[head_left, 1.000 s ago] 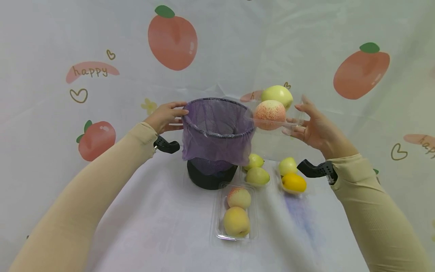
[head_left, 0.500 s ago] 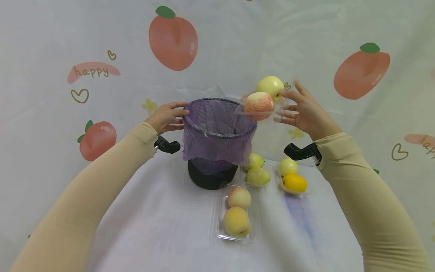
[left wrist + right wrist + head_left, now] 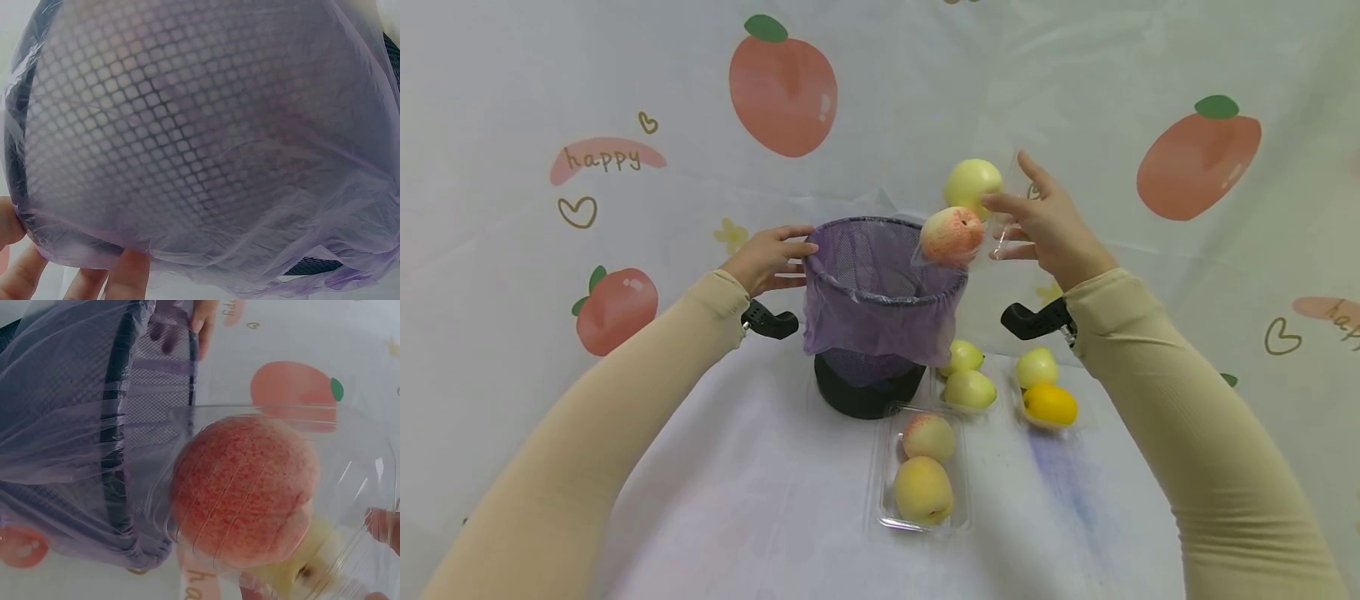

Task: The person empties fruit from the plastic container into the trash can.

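My left hand [image 3: 771, 258] grips the left rim of a dark mesh wastebasket [image 3: 865, 393], lined with a purple plastic bag [image 3: 880, 325] folded over its rim. In the left wrist view, fingertips [image 3: 128, 275] press on the bag at the rim. My right hand [image 3: 1052, 229] holds a clear plastic tray [image 3: 356, 440] by its right end, tilted toward the basket. A reddish peach [image 3: 951, 236] and a pale yellow-green fruit [image 3: 972, 185] sit in this tray. The peach is above the basket's right rim; the other fruit lies behind it.
On the white cloth in front stands a clear tray [image 3: 887, 515] with two peaches [image 3: 923, 490]. Two yellow-green fruits [image 3: 970, 390] lie right of the basket. Farther right, another tray holds a yellow fruit [image 3: 1050, 404] and a pale one [image 3: 1036, 367]. A fruit-print cloth hangs behind.
My right hand has moved left with the tray, bringing it over the basket's right rim and tilting it; the peach has turned and shifted left. My left hand stays on the rim.
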Demonstrator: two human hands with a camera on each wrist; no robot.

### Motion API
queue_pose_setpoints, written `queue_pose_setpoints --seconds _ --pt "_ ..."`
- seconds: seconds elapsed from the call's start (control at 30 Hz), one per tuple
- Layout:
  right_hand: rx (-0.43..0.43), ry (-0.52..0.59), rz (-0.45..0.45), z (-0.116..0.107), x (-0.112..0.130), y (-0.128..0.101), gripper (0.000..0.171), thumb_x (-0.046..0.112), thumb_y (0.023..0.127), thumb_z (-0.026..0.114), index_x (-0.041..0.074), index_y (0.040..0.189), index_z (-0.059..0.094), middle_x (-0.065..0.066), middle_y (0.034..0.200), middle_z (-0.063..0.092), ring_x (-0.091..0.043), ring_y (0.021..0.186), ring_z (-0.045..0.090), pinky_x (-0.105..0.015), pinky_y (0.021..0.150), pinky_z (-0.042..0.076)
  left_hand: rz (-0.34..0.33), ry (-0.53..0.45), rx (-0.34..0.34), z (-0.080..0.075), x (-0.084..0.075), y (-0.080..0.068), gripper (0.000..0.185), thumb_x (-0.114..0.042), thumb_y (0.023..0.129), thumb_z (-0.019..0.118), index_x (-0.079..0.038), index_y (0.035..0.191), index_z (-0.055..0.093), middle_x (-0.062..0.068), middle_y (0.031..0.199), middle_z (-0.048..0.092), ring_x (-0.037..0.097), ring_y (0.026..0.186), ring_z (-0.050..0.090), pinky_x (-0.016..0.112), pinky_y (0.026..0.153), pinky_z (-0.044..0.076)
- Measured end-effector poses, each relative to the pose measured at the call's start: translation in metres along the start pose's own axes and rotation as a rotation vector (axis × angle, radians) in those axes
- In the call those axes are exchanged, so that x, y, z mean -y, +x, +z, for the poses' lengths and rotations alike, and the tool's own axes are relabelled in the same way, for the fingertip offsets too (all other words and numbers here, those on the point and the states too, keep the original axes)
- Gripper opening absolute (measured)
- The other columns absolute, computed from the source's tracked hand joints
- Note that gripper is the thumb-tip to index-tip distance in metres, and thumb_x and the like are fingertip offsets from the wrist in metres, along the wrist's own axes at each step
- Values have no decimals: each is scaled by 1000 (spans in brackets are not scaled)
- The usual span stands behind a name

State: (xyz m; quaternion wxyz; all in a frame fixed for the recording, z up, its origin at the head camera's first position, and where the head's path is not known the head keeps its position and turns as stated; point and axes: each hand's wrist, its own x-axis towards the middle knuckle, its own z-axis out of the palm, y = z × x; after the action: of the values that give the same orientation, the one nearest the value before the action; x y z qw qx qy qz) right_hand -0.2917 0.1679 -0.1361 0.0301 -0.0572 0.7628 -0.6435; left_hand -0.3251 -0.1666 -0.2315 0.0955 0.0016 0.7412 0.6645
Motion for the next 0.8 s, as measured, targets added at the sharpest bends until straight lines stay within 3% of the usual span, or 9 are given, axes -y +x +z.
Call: queue_pose_setpoints --seconds 0.03,0.13,0.5,0.7,0.8 --pt "-9 -25 -6 2 1 1 87 22 91 68 53 149 13 0 163 0 -30 95 63 -31 59 61 0 2 2 0 0 0 58 -20 101 53 -21 153 30 14 151 34 34 134 41 43 109 43" --pt "-39 -110 -13 8 3 3 86 24 90 69 53 149 13 4 162 -12 -40 120 48 -32 63 61 1 0 4 0 -1 -1 58 -20 101 54 -21 153 30 13 151 34 34 134 42 43 109 43" --pt "-69 -308 -24 17 10 5 87 24 89 70 54 148 14 -5 162 9 -34 118 50 -31 70 59 12 -3 12 3 0 -3 57 -18 101 53 -19 153 30 14 151 34 34 133 42 44 110 42" --pt "-55 -345 -16 21 14 2 87 22 90 69 51 150 13 2 163 1 -38 132 44 -48 94 53 0 -14 17 4 -1 -3 58 -18 101 54 -20 153 30 13 152 33 35 135 41 44 110 42" --pt "-52 -359 -17 22 16 1 87 21 90 69 50 150 12 7 163 -3 -38 134 42 -51 98 51 -3 -15 22 3 -1 -2 58 -18 101 53 -20 153 30 13 153 32 34 136 40 43 110 42"
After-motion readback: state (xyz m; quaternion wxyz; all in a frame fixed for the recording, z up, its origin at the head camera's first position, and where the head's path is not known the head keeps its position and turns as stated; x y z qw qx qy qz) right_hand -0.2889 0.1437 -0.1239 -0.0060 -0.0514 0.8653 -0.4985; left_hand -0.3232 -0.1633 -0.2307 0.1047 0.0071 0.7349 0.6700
